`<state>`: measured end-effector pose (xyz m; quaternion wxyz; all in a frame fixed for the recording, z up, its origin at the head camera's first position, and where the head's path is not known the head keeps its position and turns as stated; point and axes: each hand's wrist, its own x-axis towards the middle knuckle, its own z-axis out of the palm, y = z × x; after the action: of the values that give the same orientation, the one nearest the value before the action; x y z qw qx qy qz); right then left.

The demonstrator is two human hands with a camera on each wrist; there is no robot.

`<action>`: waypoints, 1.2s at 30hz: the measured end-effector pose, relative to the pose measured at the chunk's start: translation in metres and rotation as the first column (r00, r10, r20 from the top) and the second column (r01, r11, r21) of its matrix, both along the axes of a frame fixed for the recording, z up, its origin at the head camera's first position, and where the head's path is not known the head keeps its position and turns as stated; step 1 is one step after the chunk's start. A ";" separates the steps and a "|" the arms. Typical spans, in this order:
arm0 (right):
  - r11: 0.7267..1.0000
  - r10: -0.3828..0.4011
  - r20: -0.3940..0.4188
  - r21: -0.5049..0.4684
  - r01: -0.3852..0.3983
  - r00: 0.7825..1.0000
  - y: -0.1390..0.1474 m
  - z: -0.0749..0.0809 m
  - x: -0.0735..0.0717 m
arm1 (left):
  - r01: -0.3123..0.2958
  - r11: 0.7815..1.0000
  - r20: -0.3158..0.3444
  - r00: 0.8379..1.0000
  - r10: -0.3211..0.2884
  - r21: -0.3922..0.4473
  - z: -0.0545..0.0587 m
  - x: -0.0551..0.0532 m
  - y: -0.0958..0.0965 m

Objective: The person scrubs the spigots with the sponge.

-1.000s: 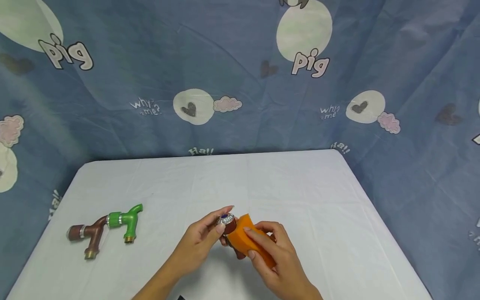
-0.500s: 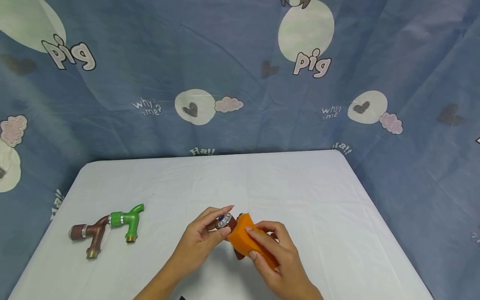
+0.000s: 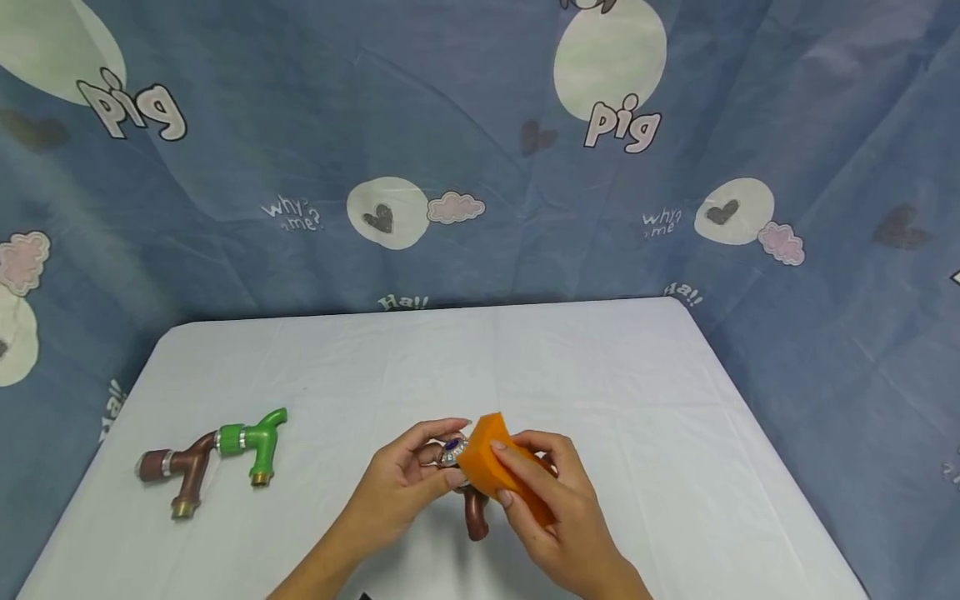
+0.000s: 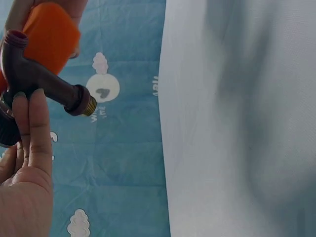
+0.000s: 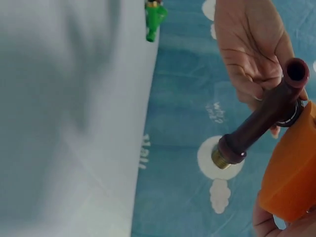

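Above the white table, my left hand [image 3: 393, 483] holds a brown water tap [image 3: 476, 515] near its silver-rimmed, blue-centred cap. The tap's curved spout points down towards me in the head view. My right hand [image 3: 562, 512] grips an orange sponge [image 3: 491, 458] between thumb and fingers, against the tap's body by the cap, covering part of it. From the left wrist, two fingertips support the tap body [image 4: 49, 81], and its brass threaded end sticks out. The right wrist view shows the tap's open spout mouth [image 5: 296, 72] beside the sponge [image 5: 291, 173].
On the table's left side lie another brown tap [image 3: 193, 475] and a green tap [image 3: 262, 442], end to end. A patterned blue cloth [image 3: 480, 258] hangs behind the white table [image 3: 600, 375]. A small black corner [image 3: 364, 596] shows at the bottom edge.
The held tap has turned, so its spout now shows below the sponge and its cap faces more towards me. The sponge has risen slightly along the tap. The two lying taps stay put.
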<state>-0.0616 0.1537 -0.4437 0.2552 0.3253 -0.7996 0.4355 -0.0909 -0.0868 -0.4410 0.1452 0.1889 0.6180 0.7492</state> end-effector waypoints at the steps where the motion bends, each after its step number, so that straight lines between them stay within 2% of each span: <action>1: 1.000 -0.003 0.006 0.010 0.003 1.000 0.001 -0.002 0.001 | -0.007 1.000 -0.003 1.000 0.007 0.005 0.000 0.000 -0.001; 8: 0.998 0.012 -0.019 0.055 -0.011 1.000 0.008 -0.013 0.006 | -0.031 1.000 -0.095 0.995 0.030 -0.007 -0.002 -0.005 -0.007; 16: 0.998 -0.006 -0.009 -0.059 0.006 1.000 0.005 0.000 -0.002 | -0.012 0.999 -0.099 0.995 0.008 -0.037 -0.005 -0.005 -0.007; 20: 1.000 -0.007 -0.030 -0.031 0.006 1.000 -0.007 0.002 -0.006 | 0.003 1.000 -0.093 0.996 -0.005 -0.027 -0.006 -0.004 -0.005; 24: 0.999 -0.033 -0.051 0.005 0.033 0.998 -0.011 -0.001 -0.002 | -0.008 0.999 -0.091 0.996 0.004 -0.046 -0.007 -0.005 -0.003; 30: 0.998 -0.033 0.004 0.062 0.032 0.999 -0.007 -0.005 0.005 | -0.037 0.998 -0.126 0.992 0.031 -0.049 -0.003 -0.009 -0.008; 36: 0.994 -0.042 -0.015 0.099 0.043 0.999 -0.003 -0.007 0.008 | 0.063 0.994 -0.101 0.992 -0.072 -0.084 0.000 -0.012 -0.011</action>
<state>-0.0540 0.1506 -0.4509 0.2532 0.3232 -0.8253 0.3876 -0.1030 -0.0982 -0.4414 0.1456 0.2425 0.6477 0.7075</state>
